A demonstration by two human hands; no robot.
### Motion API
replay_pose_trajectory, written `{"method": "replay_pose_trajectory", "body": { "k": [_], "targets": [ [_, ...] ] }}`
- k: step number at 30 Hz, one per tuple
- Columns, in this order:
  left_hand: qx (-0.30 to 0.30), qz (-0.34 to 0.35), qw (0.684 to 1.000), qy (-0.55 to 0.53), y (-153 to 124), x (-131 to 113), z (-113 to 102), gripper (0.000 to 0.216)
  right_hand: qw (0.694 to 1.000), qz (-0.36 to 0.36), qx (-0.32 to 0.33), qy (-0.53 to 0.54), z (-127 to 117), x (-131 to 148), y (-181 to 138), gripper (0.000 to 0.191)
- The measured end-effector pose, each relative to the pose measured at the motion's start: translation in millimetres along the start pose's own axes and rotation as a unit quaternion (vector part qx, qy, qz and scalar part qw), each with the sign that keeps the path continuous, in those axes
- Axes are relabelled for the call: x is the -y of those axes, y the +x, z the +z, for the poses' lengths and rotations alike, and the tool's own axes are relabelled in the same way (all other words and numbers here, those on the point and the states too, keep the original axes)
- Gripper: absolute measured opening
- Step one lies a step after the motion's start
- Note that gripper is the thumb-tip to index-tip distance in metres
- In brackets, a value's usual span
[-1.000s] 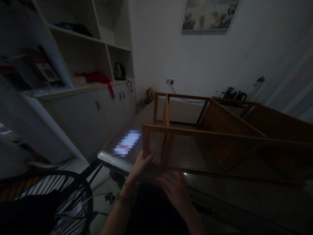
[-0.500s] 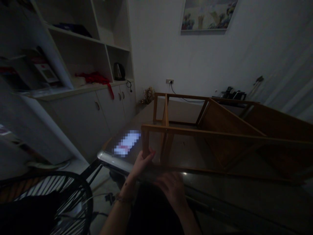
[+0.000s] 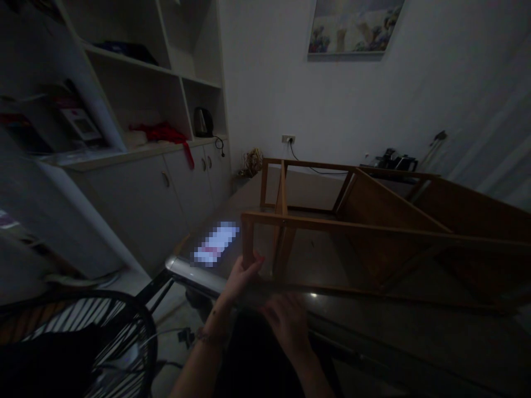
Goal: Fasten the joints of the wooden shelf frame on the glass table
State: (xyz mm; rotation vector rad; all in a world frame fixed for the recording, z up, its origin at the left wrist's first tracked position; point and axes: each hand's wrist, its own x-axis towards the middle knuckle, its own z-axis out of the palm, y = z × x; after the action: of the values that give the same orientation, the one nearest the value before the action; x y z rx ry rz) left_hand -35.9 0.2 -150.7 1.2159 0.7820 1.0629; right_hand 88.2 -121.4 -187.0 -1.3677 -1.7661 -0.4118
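A brown wooden shelf rack lies on its side on the table, its slanted shelves showing between the rails. My left hand is wrapped round the short end bar of the rack, thumb on the near side. To its right, at the table's front edge, is my right hand. It is close to the rack's lower rail, and its fingers are smeared by motion and dim light, so I cannot tell whether they touch or hold anything.
A bright, pixelated flat thing lies on the table left of the rack. A black slatted chair stands at lower left. White cabinets with a kettle line the left wall. A plugged cable hangs behind the rack.
My right hand has shifted slightly left and down along the table edge. My left hand keeps its grip on the end bar, and the rack has barely moved.
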Motion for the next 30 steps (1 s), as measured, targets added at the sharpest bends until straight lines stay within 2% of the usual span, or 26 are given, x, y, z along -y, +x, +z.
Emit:
{"method": "replay_pose_trajectory", "body": {
  "k": [5,11,18,25,30],
  "targets": [
    [-0.001,0.001,1.0,-0.005,-1,-1,1,0.041,1.0,-0.002,0.0,0.014,4,0,-3,0.022],
    [0.001,-0.001,1.0,-0.007,-2,-1,2,0.042,1.0,0.003,0.013,0.02,1,0,-2,0.023],
    [-0.006,-0.003,1.0,-0.002,-2,-2,1,0.042,0.999,0.01,0.042,0.031,1,-2,-4,0.026],
    [-0.007,-0.005,1.0,-0.003,-2,-3,3,0.042,0.994,-0.012,0.091,0.06,-11,-6,2,0.017],
    [-0.01,-0.001,1.0,-0.001,-2,-1,1,0.04,0.997,-0.012,0.056,0.048,-11,-6,2,0.015]
  ]
}}
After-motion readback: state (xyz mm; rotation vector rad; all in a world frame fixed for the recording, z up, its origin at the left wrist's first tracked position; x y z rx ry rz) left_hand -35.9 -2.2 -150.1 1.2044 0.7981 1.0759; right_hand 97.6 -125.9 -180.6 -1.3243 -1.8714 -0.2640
